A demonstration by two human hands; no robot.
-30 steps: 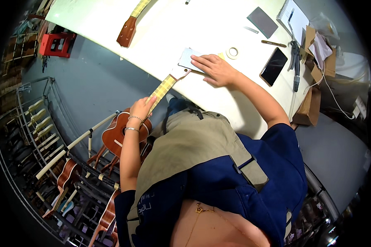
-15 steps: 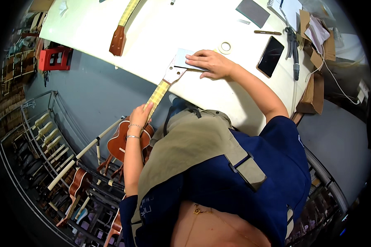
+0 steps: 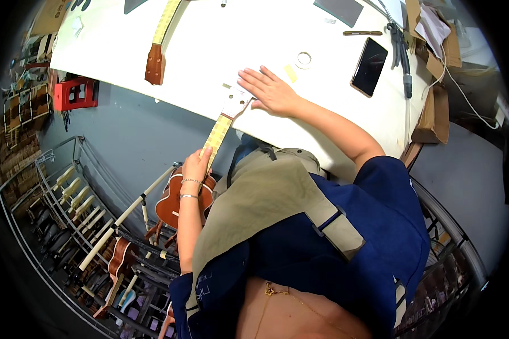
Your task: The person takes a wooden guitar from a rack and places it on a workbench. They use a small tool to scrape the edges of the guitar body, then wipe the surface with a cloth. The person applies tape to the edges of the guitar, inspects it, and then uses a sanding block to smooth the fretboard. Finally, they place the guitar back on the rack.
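Note:
A small brown ukulele [image 3: 168,202] slants from beside my lap up to the table's edge. Yellowish tape covers its fretboard [image 3: 217,135], and the pale headstock [image 3: 235,103] with dark peg holes rests at the table edge. Fingers of my left hand [image 3: 195,166] wrap round the neck near the body. My right hand [image 3: 272,93] lies flat with fingers stretched out, just right of the headstock. The grey-blue sheet seen under it earlier cannot be made out in the glare.
On the white table [image 3: 209,51] lie another neck with a brown headstock [image 3: 154,65], a tape roll [image 3: 303,60], a phone [image 3: 369,67], a pen [image 3: 362,33] and a dark grey sheet [image 3: 339,10]. A red stool [image 3: 76,93] and a rack of instrument parts [image 3: 79,198] stand at left.
My right hand has shifted slightly left, its fingers now more spread, and the grey-blue sheet no longer shows beneath it. The left hand keeps its hold on the neck. The view has shifted a little.

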